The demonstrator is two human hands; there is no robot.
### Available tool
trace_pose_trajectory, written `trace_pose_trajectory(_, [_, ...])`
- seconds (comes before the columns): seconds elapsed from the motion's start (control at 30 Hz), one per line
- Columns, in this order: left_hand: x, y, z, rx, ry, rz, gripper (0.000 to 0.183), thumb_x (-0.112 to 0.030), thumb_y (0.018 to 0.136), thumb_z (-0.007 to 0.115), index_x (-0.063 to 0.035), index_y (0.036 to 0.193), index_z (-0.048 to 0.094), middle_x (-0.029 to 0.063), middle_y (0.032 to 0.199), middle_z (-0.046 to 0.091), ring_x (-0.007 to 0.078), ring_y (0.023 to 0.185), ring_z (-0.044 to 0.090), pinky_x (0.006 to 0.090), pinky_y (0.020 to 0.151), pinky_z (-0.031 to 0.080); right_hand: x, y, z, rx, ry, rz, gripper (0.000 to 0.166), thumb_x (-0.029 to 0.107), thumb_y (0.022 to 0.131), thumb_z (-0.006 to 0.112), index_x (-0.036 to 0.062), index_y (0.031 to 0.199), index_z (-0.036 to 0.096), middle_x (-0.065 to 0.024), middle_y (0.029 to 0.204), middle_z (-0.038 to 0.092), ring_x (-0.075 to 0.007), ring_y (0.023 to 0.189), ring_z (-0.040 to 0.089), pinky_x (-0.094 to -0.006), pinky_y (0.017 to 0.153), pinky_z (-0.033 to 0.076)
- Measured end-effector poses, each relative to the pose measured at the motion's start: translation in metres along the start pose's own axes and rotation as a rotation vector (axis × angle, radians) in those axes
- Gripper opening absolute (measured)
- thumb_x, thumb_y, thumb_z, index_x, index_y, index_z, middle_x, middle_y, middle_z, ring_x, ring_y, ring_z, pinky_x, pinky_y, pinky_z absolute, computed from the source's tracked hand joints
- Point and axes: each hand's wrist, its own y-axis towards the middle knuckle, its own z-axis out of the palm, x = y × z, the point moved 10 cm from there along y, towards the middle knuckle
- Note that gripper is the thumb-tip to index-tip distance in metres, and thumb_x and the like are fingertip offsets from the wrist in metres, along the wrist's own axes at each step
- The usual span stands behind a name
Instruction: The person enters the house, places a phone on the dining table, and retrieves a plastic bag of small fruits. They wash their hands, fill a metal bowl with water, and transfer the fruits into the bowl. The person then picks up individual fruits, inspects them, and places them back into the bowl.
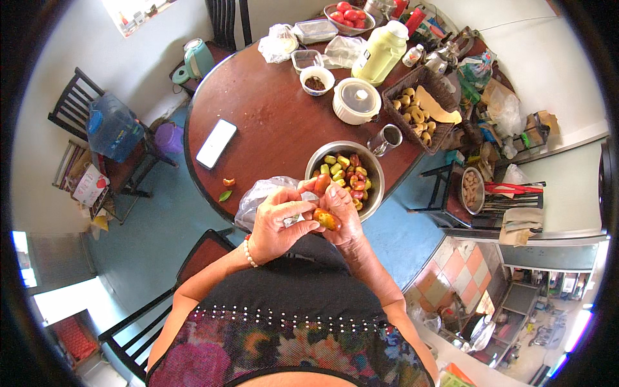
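Observation:
Both hands meet over the near edge of the table. My left hand (pixel 282 217), with a beaded bracelet at the wrist, has its thumb and fingertips against a mottled yellow and reddish-brown jujube (pixel 327 220). That fruit rests against my right hand (pixel 346 217). A second, redder jujube (pixel 322 184) is held upright by the right thumb; the fingers behind it are partly hidden. Just beyond is a steel bowl (pixel 378 193) of green and reddish-brown jujubes (pixel 341 169). A clear plastic bag (pixel 256 198) lies on the table, partly behind my left hand.
On the round wooden table (pixel 261 135) are a phone (pixel 216 144), a green leaf (pixel 225 196), a steel mug (pixel 385 140), a lidded white pot (pixel 357 100), a wicker basket (pixel 394 99) and a pale yellow thermos jug (pixel 380 53). A chair (pixel 203 256) stands close at left.

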Motion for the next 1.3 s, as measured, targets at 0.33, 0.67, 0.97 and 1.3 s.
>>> trace_pose_trajectory(0.33, [-0.004, -0.011, 0.014, 0.062, 0.147, 0.171, 0.025, -0.007, 0.064, 0.072, -0.0074, 0.087, 0.064, 0.0083, 0.080, 0.055, 0.0261, 0.075, 0.055, 0.0349, 0.067, 0.045, -0.021, -0.025, -0.025, -0.140, -0.043, 0.114, 0.026, 0.025, 0.086, 0.059, 0.0058, 0.103, 0.058, -0.0024, 0.079, 0.060, -0.0094, 0.062, 0.054, -0.0204, 0.047, 0.040])
trace_pose_trajectory(0.67, [0.001, -0.025, 0.005, -0.040, 0.449, 0.105, 0.026, -0.004, 0.056, 0.074, -0.0068, 0.080, 0.064, 0.0088, 0.082, 0.059, 0.0263, 0.077, 0.057, 0.0347, 0.069, 0.046, -0.011, -0.040, -0.065, -0.340, -0.405, 0.087, 0.015, 0.017, 0.085, 0.060, 0.0038, 0.093, 0.060, -0.0005, 0.070, 0.057, -0.0055, 0.049, 0.047, -0.0192, 0.044, 0.037])
trace_pose_trajectory(0.97, [0.078, -0.046, -0.036, -0.013, 0.709, -0.364, 0.060, -0.009, 0.070, 0.063, -0.0021, 0.125, 0.041, 0.0195, 0.117, 0.050, 0.0349, 0.106, 0.050, 0.0403, 0.087, 0.041, 0.072, -0.022, -0.130, -0.701, -1.737, -0.599, 0.018, 0.013, 0.079, 0.061, -0.0018, 0.087, 0.057, -0.0176, 0.088, 0.056, -0.0282, 0.079, 0.058, -0.0378, 0.066, 0.048])
trace_pose_trajectory(1.3, [0.109, -0.063, -0.060, -0.295, -0.138, -0.638, 0.038, 0.009, 0.074, 0.042, 0.0003, 0.108, 0.054, 0.0044, 0.077, 0.059, 0.0056, 0.060, 0.053, 0.0199, 0.050, 0.042, -0.009, -0.044, -0.132, -0.298, -1.058, 0.102, 0.071, 0.024, 0.070, 0.075, -0.0031, 0.126, 0.041, -0.0165, 0.104, 0.054, -0.0163, 0.069, 0.059, -0.0260, 0.064, 0.049])
